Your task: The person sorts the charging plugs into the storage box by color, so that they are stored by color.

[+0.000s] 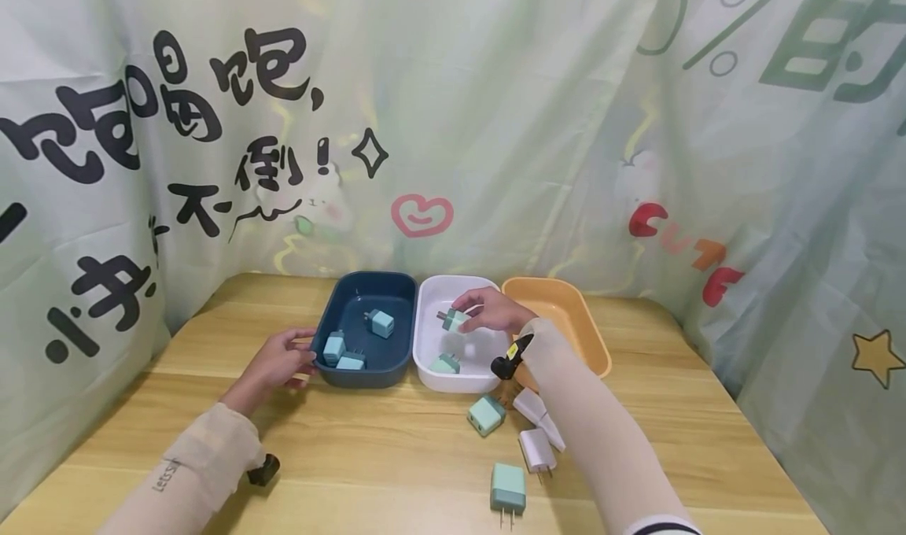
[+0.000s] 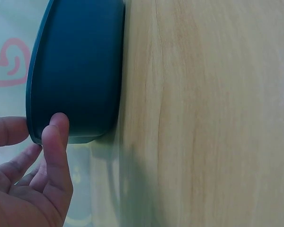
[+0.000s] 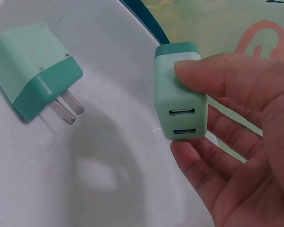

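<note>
My right hand [image 1: 495, 312] pinches a light green USB wall charger [image 3: 180, 94] between thumb and fingers, above the white bin [image 1: 422, 366]. Two USB slots face the right wrist camera; in the head view its prongs point left. Another green charger [image 3: 38, 71] lies in the white bin with its prongs showing. At the left near corner of the dark blue bin [image 1: 368, 379], my left hand [image 1: 279, 358] holds the rim and outer wall with its fingertips. Several light blue chargers [image 1: 381, 324] lie inside that blue bin.
A yellow bin [image 1: 594, 338] stands right of the white one, partly behind my right forearm. In front on the wooden table [image 1: 368, 456] lie two green chargers [image 1: 508, 484] and several white chargers [image 1: 536, 448]. A printed curtain [image 1: 495, 126] hangs behind.
</note>
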The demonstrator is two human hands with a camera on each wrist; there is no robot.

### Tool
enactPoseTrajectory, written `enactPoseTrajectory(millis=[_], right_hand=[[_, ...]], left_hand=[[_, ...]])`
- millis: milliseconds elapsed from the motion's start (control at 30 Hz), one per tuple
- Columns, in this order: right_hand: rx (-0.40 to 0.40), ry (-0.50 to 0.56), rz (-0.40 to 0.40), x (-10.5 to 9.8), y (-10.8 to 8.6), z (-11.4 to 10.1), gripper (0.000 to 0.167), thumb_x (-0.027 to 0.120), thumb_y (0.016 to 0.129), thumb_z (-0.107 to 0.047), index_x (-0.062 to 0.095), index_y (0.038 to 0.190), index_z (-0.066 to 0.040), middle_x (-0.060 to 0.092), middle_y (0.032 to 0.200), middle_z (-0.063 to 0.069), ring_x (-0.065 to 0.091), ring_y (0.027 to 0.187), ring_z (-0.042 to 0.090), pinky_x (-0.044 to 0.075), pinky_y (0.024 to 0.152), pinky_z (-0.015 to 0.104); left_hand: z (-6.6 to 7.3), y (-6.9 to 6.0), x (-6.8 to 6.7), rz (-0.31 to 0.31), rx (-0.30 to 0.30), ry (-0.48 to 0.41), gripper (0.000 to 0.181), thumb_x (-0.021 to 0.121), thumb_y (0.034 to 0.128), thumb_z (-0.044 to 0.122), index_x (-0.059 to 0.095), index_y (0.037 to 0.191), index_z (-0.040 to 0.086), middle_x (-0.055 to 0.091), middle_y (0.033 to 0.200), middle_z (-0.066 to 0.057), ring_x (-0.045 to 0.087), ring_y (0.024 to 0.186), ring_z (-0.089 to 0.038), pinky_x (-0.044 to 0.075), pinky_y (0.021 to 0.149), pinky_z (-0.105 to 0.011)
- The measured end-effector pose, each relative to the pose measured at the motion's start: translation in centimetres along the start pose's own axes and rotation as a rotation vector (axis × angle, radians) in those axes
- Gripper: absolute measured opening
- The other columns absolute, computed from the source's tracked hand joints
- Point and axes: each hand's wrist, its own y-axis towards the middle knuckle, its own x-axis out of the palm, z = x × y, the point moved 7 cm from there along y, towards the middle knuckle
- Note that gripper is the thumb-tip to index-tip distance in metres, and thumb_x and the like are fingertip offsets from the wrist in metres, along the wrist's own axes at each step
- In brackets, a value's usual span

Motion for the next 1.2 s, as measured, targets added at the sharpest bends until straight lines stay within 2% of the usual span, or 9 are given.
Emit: enactPoseTrajectory(millis=[333,567,700,933,1200], right_hand=[[0.055,0.007,0.025,0.0,0.6,0.5,0.038,0.081,0.076,-0.004,0.068,0.113,-0.008,0.066,0.107,0.005,0.060,0.106,0.026,0.047,0.095,0.039],[0.046,0.043,0.017,0.2,0.7,0.4,0.040,0.081,0.075,-0.001,0.067,0.112,-0.004,0.066,0.107,0.007,0.060,0.105,0.026,0.049,0.093,0.037],[0.053,0.043,0.018,0.2,0.8,0.6,0.039,0.081,0.075,-0.003,0.068,0.112,-0.005,0.066,0.108,0.006,0.060,0.106,0.026,0.049,0.093,0.037],[0.020,0.041,0.009,0.1,0.5,0.4,0.041,0.075,0.081,-0.002,0.063,0.119,0.004,0.064,0.114,0.018,0.061,0.107,0.027,0.048,0.094,0.036],[-0.034,0.006,0.001,-0.3,-0.8,-0.2,0.040,0.072,0.085,-0.003,0.059,0.121,0.007,0.062,0.118,0.023,0.060,0.109,0.030,0.048,0.094,0.038]], left_hand=[[0.0,0.1,0.0,-0.012,0.014,-0.013,0.050,0.047,0.0958,0.002,0.035,0.144,-0.001,0.052,0.128,-0.028,0.064,0.083,-0.025,0.054,0.061,-0.036],[0.0,0.0,-0.1,-0.002,0.012,-0.002,0.051,0.048,0.0948,0.000,0.036,0.144,-0.001,0.050,0.130,-0.029,0.064,0.085,-0.025,0.054,0.062,-0.036],[0.1,0.0,-0.1,0.000,0.011,-0.001,0.050,0.048,0.0947,0.000,0.036,0.144,-0.001,0.050,0.131,-0.029,0.064,0.086,-0.025,0.054,0.062,-0.036],[0.1,0.1,0.0,-0.001,0.011,0.004,0.051,0.048,0.0949,0.000,0.036,0.144,-0.001,0.050,0.131,-0.029,0.064,0.086,-0.024,0.054,0.063,-0.036],[-0.1,0.1,0.0,0.005,0.005,0.020,0.051,0.048,0.0951,0.001,0.036,0.144,0.000,0.048,0.133,-0.030,0.064,0.088,-0.027,0.054,0.064,-0.036]])
